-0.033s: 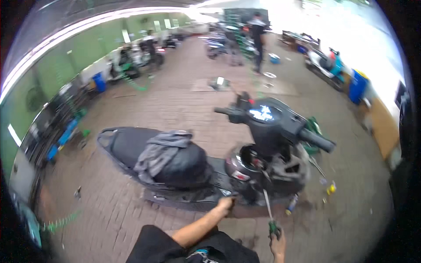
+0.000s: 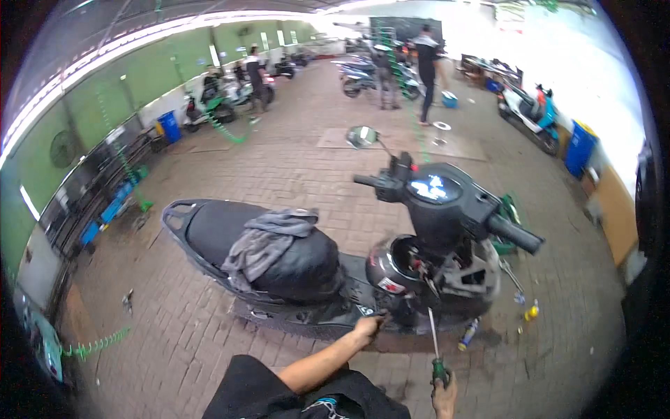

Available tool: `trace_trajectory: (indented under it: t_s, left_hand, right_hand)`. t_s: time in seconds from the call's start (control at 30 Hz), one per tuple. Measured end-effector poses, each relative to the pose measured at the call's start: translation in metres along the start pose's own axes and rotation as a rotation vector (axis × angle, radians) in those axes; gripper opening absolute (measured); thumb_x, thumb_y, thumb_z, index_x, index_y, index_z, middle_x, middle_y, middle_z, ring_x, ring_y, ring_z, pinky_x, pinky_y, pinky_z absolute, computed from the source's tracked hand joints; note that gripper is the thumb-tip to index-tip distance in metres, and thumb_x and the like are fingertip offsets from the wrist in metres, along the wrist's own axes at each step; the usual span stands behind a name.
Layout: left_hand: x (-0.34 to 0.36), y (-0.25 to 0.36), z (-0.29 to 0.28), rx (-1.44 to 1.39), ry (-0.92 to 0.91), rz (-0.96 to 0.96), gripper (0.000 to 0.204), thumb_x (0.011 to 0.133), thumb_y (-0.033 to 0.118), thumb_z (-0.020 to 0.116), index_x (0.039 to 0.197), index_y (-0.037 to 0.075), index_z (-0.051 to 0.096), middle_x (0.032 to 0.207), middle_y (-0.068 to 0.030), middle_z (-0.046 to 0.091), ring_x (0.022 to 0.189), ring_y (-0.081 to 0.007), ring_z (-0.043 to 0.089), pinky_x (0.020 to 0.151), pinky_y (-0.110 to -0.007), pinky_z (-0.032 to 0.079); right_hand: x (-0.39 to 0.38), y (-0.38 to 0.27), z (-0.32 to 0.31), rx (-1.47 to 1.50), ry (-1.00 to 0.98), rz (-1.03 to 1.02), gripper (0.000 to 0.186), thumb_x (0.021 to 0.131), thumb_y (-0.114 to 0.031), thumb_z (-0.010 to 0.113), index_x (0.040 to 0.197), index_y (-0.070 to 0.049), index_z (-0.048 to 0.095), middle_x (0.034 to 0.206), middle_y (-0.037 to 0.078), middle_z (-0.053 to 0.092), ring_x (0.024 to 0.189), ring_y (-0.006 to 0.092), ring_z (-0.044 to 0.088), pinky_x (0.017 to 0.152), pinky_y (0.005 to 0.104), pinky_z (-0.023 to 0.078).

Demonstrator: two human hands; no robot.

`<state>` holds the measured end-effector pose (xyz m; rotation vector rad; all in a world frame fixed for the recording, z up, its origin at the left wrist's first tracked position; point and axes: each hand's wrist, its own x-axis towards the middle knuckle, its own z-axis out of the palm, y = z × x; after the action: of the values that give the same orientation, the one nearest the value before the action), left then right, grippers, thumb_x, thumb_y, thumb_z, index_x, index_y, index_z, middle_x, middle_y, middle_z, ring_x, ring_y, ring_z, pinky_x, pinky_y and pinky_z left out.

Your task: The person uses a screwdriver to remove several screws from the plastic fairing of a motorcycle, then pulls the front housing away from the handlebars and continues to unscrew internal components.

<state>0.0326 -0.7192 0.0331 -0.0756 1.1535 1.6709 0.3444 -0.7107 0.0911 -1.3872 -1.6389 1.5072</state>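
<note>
A black scooter (image 2: 283, 311) stands in front of me, its seat to the left and its handlebar to the right. My right hand (image 2: 444, 397) is closed round the green handle of a long screwdriver (image 2: 437, 363). The shaft points away from me, toward the scooter's opened front part (image 2: 460, 286), where its tip is hard to make out. My left hand (image 2: 368, 327) is closed beside the footboard, and something dark at its fingertips is too small to name. A grey cloth (image 2: 269, 241) lies across the seat. The dashboard (image 2: 430, 188) is lit.
Right of the scooter lie a wrench (image 2: 511, 274), a yellow bottle (image 2: 533, 310) and a spray can (image 2: 469, 334) on the brick floor (image 2: 202, 377). Green coiled hoses (image 2: 94, 347) hang or lie around. Several people and other scooters (image 2: 534, 115) are farther back, with a blue bin (image 2: 579, 148) at right.
The view has swung slightly, so the scooter and workshop sit a little farther right and are sharper. Both hands keep nearly the same place at the scooter; the screwdriver stays in my right hand.
</note>
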Motion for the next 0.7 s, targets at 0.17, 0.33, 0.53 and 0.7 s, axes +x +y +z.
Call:
trace_trajectory:
  t_s: [0.17, 0.33, 0.53, 0.7]
  left_hand:
    - [0.014, 0.045, 0.01, 0.014, -0.149, -0.047, 0.03, 0.093, 0.004, 0.038, 0.119, -0.008, 0.044, 0.121, -0.0162, 0.051, 0.11, -0.0276, 0.052, 0.095, -0.034, 0.043]
    - [0.04, 0.109, 0.022, 0.021, -0.356, -0.046, 0.029, 0.094, 0.011, 0.042, 0.12, -0.002, 0.045, 0.121, -0.0126, 0.053, 0.11, -0.0254, 0.053, 0.094, -0.036, 0.044]
    - [0.052, 0.183, 0.027, -0.034, -0.478, -0.176, 0.029, 0.093, 0.015, 0.045, 0.12, 0.004, 0.049, 0.118, -0.0068, 0.056, 0.108, -0.0177, 0.054, 0.086, -0.035, 0.047]
    - [0.061, 0.207, 0.01, -0.122, -0.512, -0.336, 0.03, 0.092, 0.019, 0.047, 0.118, 0.003, 0.049, 0.12, -0.0076, 0.055, 0.111, -0.0202, 0.053, 0.092, -0.033, 0.044]
  right_hand:
    - [0.015, -0.001, 0.033, -0.161, -0.015, -0.308, 0.046, 0.088, -0.038, 0.054, 0.118, -0.003, 0.048, 0.102, 0.011, 0.058, 0.084, 0.0186, 0.056, 0.076, 0.0317, 0.045]
    - [0.024, -0.062, 0.106, -0.214, 0.05, -0.261, 0.047, 0.087, -0.039, 0.054, 0.117, -0.003, 0.048, 0.101, 0.012, 0.058, 0.092, 0.0242, 0.055, 0.082, 0.0346, 0.043]
    - [0.035, -0.078, 0.201, -0.251, 0.184, -0.201, 0.056, 0.086, -0.044, 0.054, 0.126, -0.006, 0.044, 0.112, 0.016, 0.056, 0.104, 0.0291, 0.054, 0.085, 0.0342, 0.042]
    - [0.032, -0.1, 0.249, -0.222, 0.288, -0.236, 0.055, 0.083, -0.039, 0.059, 0.124, -0.004, 0.046, 0.108, 0.02, 0.057, 0.098, 0.0294, 0.055, 0.083, 0.036, 0.043]
